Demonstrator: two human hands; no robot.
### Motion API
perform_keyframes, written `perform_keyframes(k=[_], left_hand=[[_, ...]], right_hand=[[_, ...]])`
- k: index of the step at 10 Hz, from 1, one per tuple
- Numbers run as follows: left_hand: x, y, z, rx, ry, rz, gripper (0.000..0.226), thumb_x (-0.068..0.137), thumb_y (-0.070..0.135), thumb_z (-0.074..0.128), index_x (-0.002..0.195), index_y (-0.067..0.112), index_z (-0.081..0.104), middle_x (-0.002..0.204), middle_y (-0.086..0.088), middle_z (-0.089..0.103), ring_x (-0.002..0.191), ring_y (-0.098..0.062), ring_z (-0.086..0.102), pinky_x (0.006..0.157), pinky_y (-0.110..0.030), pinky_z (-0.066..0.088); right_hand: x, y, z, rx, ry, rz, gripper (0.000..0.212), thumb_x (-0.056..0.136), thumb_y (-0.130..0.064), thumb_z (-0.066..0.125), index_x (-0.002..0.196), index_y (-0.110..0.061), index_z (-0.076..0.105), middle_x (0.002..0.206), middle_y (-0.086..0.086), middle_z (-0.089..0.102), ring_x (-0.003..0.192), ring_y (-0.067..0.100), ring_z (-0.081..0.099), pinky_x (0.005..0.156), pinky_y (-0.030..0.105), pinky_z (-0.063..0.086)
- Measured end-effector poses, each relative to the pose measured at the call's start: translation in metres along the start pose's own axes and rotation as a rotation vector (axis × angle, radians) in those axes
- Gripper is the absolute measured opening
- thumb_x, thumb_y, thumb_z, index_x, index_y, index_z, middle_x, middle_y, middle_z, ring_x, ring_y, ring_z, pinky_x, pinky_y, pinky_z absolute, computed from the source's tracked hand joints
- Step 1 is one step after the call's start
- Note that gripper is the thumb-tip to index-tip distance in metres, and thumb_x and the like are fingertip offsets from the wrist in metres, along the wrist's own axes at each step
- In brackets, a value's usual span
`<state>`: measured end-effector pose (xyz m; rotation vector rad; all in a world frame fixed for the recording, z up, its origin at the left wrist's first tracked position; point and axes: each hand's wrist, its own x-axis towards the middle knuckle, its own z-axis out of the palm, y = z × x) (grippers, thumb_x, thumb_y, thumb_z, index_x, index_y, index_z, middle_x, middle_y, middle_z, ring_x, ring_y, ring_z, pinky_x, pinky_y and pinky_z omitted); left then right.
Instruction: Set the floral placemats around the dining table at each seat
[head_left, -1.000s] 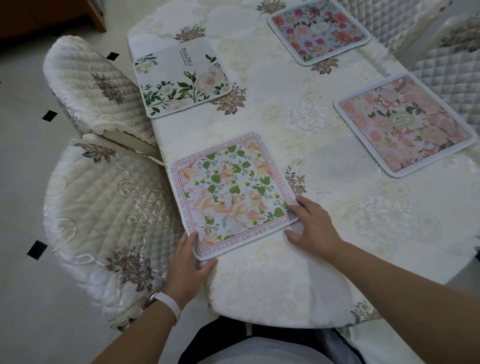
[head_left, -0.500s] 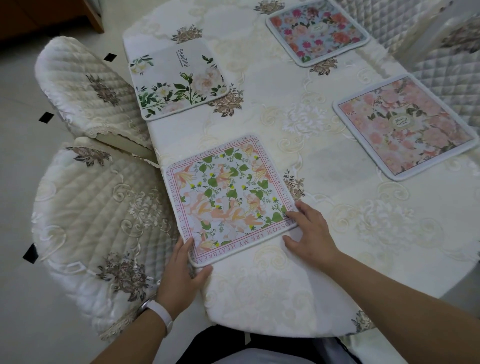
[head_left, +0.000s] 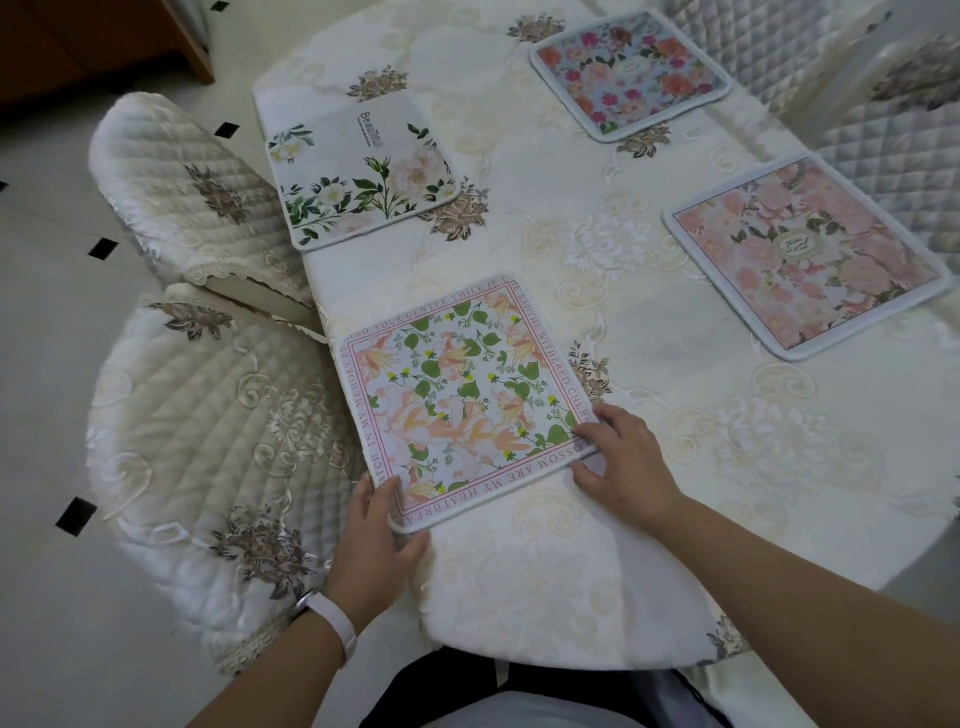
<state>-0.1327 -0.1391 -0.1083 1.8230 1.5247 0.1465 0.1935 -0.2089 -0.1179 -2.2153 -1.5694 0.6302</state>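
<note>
A square placemat with orange lilies and green leaves (head_left: 462, 400) lies flat at the table's near left edge. My left hand (head_left: 374, 540) pinches its near left corner, thumb on top. My right hand (head_left: 621, 457) rests on its near right corner, fingers spread flat. Three other floral placemats lie on the cream tablecloth (head_left: 571, 291): a white one with green stems (head_left: 363, 171) at the far left, a blue one with red roses (head_left: 628, 73) at the far right, and a pink one (head_left: 805, 254) at the right.
Two cream quilted chairs stand at the table's left, one near (head_left: 208, 441) and one farther back (head_left: 192, 192). More quilted chairs (head_left: 883, 104) line the right side. A wooden cabinet (head_left: 93, 41) stands at the top left on the white tiled floor.
The lily placemat has shifted slightly under both hands, and my hands stay on its near corners. The other placemats have not moved.
</note>
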Motion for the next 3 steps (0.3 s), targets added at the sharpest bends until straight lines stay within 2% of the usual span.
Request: perform_keyframes(k=[1,2,3], left_hand=[[-0.002,0.007,-0.003,0.002,0.017,-0.062,0.075,0.08,0.027,0.075,0.144,0.021,0.036,0.16,-0.004,0.011,0.146,-0.023,0.017,0.112,-0.039,0.03],[-0.008,0.016,-0.011,0.019,0.046,-0.05,0.076,0.08,0.023,0.074,0.145,0.018,0.035,0.16,-0.006,0.01,0.147,-0.023,0.014,0.111,-0.038,0.028],[-0.011,0.019,-0.019,-0.023,0.114,-0.021,0.075,0.08,0.024,0.074,0.145,0.017,0.036,0.159,-0.006,0.01,0.147,-0.026,0.015,0.114,-0.043,0.028]], right_hand=[[0.001,0.0,-0.008,0.02,-0.009,0.001,0.043,0.075,-0.035,0.072,0.114,-0.018,0.067,0.13,0.011,0.052,0.121,0.033,0.046,0.1,0.046,0.039],[-0.001,-0.006,-0.022,0.021,0.033,-0.03,0.041,0.078,-0.032,0.069,0.116,-0.016,0.065,0.129,0.01,0.053,0.119,0.031,0.048,0.099,0.044,0.041],[-0.001,-0.011,-0.034,0.02,0.064,-0.063,0.04,0.082,-0.031,0.068,0.118,-0.015,0.065,0.128,0.008,0.053,0.119,0.028,0.049,0.098,0.041,0.042]])
